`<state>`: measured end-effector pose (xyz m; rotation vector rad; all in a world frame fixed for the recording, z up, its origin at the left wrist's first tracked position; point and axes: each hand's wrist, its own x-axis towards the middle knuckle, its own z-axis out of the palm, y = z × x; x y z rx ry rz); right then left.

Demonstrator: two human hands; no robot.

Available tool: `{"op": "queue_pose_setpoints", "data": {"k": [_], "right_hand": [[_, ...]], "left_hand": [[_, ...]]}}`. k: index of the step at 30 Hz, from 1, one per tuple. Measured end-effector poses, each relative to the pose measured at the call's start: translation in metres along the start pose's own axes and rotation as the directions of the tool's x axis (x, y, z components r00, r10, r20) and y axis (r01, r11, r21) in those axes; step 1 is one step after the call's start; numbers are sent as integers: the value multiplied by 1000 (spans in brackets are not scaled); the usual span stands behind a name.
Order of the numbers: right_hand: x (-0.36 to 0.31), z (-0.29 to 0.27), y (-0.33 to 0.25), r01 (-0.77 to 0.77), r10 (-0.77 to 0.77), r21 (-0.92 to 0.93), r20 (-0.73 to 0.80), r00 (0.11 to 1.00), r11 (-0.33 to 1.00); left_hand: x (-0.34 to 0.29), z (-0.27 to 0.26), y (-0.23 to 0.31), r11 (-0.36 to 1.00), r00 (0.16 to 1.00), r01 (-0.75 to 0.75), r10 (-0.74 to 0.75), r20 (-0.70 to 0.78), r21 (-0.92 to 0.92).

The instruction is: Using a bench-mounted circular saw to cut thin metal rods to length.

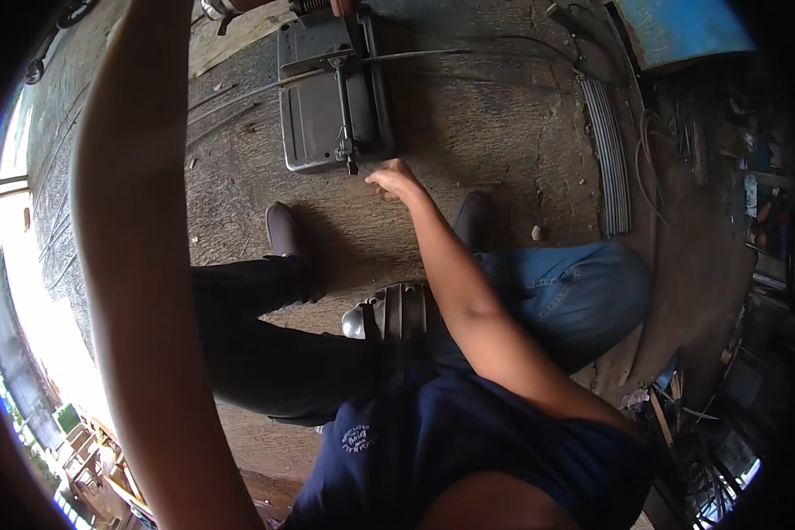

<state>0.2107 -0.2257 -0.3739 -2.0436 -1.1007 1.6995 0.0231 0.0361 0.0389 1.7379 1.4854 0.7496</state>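
Observation:
A dark metal chop saw base (309,124) lies on the ground ahead of me, with a vise screw (345,106) running along it toward me. A thin metal rod (415,55) crosses the base from side to side at the vise. My right hand (394,178) is just right of the screw's near end, a small gap apart. Its fingers point left, loosely bent, with nothing seen in them. My left arm (141,221) stretches up past the top edge, so my left hand is out of the picture. The saw's upper part is mostly cut off there.
My shoes (281,228) stand on the rough floor, either side of the saw's near end. A grey metal machine part (400,311) sits between my legs. Corrugated strips (606,155) and a blue panel (685,31) lie at the right, with a cable (649,163) and clutter beyond.

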Motion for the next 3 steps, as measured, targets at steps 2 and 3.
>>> {"op": "queue_pose_setpoints", "data": {"k": [2,3], "right_hand": [[1,5,-4,0,0,42,16,1000,999],[1,2,-1,-28,28,90,12,1000,996]], "left_hand": [[33,-50,-25,991,917,-82,116,381,-104],[39,-44,-27,991,915,-82,118,386,-108]]}}
